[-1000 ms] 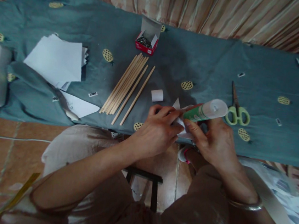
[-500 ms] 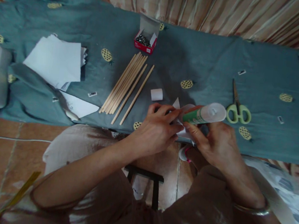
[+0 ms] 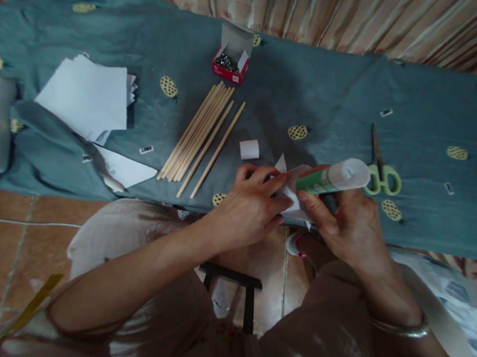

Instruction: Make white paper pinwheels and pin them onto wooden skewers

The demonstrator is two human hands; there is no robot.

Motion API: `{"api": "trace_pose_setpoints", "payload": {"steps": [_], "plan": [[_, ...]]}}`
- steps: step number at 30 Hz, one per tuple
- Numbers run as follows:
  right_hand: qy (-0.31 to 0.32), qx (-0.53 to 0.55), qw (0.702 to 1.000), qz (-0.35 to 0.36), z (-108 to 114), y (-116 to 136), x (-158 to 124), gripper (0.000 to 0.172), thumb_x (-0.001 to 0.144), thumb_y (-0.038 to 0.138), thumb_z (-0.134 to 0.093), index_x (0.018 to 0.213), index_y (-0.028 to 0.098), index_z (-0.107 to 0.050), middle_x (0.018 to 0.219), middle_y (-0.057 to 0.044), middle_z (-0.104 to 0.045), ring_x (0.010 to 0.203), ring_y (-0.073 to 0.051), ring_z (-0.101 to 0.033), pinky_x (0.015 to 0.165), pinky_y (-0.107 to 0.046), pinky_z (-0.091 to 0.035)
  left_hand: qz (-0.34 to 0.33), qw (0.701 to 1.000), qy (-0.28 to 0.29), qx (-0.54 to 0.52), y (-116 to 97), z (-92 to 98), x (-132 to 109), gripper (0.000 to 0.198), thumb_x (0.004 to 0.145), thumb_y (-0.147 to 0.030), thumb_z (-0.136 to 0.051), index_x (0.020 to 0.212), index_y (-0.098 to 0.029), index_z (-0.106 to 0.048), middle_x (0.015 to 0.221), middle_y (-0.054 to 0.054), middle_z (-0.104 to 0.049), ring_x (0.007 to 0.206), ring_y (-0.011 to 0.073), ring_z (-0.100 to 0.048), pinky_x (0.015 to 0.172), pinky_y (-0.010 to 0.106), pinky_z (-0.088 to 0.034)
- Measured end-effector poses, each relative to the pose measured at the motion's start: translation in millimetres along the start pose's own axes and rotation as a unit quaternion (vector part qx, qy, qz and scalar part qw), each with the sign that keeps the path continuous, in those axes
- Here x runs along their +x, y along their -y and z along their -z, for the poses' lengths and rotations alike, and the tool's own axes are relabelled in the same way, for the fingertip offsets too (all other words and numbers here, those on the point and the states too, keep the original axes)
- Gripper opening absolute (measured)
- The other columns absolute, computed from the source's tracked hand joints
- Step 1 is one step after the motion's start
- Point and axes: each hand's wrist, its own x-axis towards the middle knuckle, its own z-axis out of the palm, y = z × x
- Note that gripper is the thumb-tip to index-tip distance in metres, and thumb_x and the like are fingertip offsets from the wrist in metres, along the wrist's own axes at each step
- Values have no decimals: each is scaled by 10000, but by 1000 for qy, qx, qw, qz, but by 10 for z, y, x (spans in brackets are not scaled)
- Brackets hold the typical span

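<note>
My right hand [image 3: 347, 221] grips a green and white glue tube [image 3: 333, 178], its tip pointing left onto a small folded white paper piece [image 3: 291, 187]. My left hand [image 3: 249, 205] pinches that paper piece at the near edge of the table, fingers closed on it. Both hands nearly touch over the paper. A small white paper roll [image 3: 249, 149] lies just beyond my left hand.
A teal cloth [image 3: 316, 90] covers the table. On it lie several wooden sticks [image 3: 203, 132], a red box of metal clips [image 3: 230, 64], a stack of white paper [image 3: 85, 97], and green-handled scissors [image 3: 379, 168]. A striped curtain hangs behind. Tiled floor and a stool frame show below.
The glue tube's far end has swung slightly right towards the scissors. My left hand stays put on the paper piece.
</note>
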Motion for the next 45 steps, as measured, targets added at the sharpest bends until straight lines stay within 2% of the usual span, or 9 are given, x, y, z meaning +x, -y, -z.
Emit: {"api": "trace_pose_setpoints", "payload": {"steps": [7, 14, 19, 28, 35, 41, 45], "plan": [[4, 18, 1000, -4, -28, 37, 1, 268, 888, 463, -564, 936, 215, -653, 716, -61, -663, 605, -216, -612, 582, -349, -473, -3, 1000, -3, 6, 7, -8, -1, 201, 871, -233, -621, 1049, -202, -708, 1349, 120, -576, 1236, 321, -465, 957, 509, -340], [12, 9, 999, 39, -4, 21, -14, 267, 884, 427, -570, 970, 187, -649, 768, -74, -676, 635, -213, -617, 562, -329, -467, 4, 1000, 9, 14, 2, -6, 7, 211, 874, -265, -624, 1061, -215, -709, 1352, 115, -575, 1239, 331, -460, 951, 522, -346], [4, -5, 1000, 27, 15, 1, -34, 259, 882, 435, -573, 896, 186, -646, 716, -64, -654, 584, -197, -587, 549, -323, -447, 9, 1000, 3, 7, -3, -5, 7, 232, 849, -280, -665, 1074, -233, -704, 1357, 110, -574, 1235, 322, -462, 952, 516, -346], [-20, -14, 999, 25, -17, -10, 15, 301, 876, 471, -558, 890, 180, -635, 742, -86, -666, 646, -239, -621, 590, -355, -459, -4, 1000, 1, 15, 3, -7, 2, 212, 856, -270, -648, 1050, -209, -707, 1358, 115, -573, 1231, 324, -468, 954, 515, -343], [-2, 7, 999, 36, -45, 9, 35, 224, 879, 430, -572, 906, 216, -631, 776, -69, -673, 670, -239, -625, 615, -363, -478, 0, 1000, 8, 15, 0, 2, 20, 206, 865, -251, -623, 1045, -196, -707, 1363, 118, -569, 1232, 321, -468, 954, 512, -347], [34, 34, 997, 52, 33, 24, 63, 179, 864, 378, -594, 881, 201, -612, 702, -38, -643, 607, -204, -616, 575, -330, -472, 1, 1000, 9, 11, 6, 1, 15, 208, 867, -268, -625, 1047, -208, -711, 1352, 109, -579, 1231, 320, -465, 964, 518, -339], [47, 54, 997, 6, 94, -5, 47, 223, 835, 415, -626, 814, 195, -601, 594, 3, -595, 491, -161, -549, 521, -310, -442, 1, 1000, 12, 10, 3, 14, 18, 207, 872, -257, -616, 1048, -211, -715, 1351, 106, -585, 1234, 320, -465, 969, 520, -333]]}}
